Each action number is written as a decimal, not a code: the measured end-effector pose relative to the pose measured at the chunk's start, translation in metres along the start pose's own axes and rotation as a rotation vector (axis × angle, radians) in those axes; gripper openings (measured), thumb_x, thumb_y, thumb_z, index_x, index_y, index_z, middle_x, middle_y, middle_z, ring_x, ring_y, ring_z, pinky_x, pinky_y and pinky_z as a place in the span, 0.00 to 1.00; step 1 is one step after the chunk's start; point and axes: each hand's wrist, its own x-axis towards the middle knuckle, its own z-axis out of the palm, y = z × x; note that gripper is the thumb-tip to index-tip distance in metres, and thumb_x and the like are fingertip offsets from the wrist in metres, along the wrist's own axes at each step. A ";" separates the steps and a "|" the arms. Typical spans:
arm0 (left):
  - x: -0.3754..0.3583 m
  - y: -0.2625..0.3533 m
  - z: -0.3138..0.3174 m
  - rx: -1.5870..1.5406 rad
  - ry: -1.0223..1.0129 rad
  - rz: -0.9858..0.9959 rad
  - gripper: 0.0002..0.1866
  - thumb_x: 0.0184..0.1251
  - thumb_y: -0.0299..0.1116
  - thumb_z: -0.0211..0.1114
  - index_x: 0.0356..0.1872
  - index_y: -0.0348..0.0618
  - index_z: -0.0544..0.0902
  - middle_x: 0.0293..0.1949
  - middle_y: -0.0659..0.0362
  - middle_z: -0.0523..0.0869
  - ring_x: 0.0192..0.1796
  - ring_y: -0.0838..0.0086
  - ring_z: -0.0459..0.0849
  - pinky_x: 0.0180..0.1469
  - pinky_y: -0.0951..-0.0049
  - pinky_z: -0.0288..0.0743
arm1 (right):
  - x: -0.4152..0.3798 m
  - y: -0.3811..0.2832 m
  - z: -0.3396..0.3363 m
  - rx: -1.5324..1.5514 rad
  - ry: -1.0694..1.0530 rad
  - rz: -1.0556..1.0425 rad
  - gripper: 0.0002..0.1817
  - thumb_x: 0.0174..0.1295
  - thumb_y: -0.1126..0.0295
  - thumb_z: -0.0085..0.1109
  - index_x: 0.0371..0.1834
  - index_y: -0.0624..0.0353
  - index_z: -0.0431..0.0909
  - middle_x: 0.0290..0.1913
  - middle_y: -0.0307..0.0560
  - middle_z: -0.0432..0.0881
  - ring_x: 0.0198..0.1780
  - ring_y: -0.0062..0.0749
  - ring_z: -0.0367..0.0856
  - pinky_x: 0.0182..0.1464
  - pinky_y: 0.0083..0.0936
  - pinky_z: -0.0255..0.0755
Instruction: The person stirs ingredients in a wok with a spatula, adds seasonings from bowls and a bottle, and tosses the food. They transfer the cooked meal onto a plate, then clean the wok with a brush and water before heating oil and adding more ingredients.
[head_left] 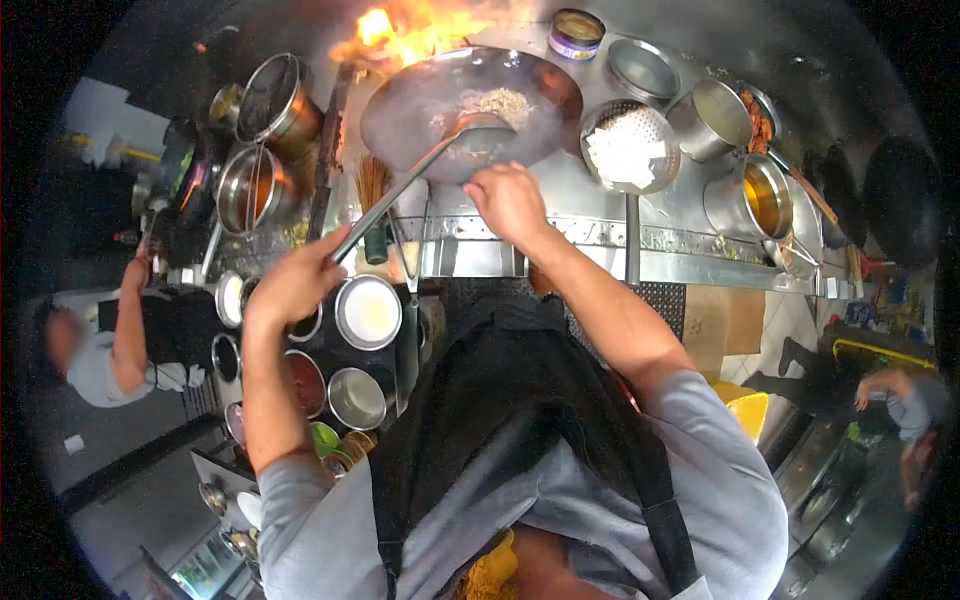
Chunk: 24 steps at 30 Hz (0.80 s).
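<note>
Wrapped round the handle of a long metal ladle is my left hand. The ladle's bowl lies inside a large dark wok, beside some light-coloured chopped food. My right hand is closed at the wok's near edge; what it grips is hidden beneath the fingers. Flames rise behind the wok, and haze hangs over it. To the right of the wok, a perforated strainer holds white pieces.
Metal pots stand at the right, one with orange liquid. More pots and a bamboo brush are at the left. Containers sit below my left arm. Co-workers appear at the far left and far right.
</note>
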 end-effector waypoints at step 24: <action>0.025 0.006 0.086 -0.202 0.371 0.116 0.32 0.65 0.33 0.67 0.71 0.62 0.71 0.41 0.45 0.88 0.45 0.52 0.87 0.51 0.58 0.78 | -0.090 -0.012 -0.004 0.011 -0.057 -0.008 0.09 0.58 0.62 0.66 0.28 0.55 0.85 0.29 0.49 0.82 0.36 0.47 0.79 0.43 0.44 0.72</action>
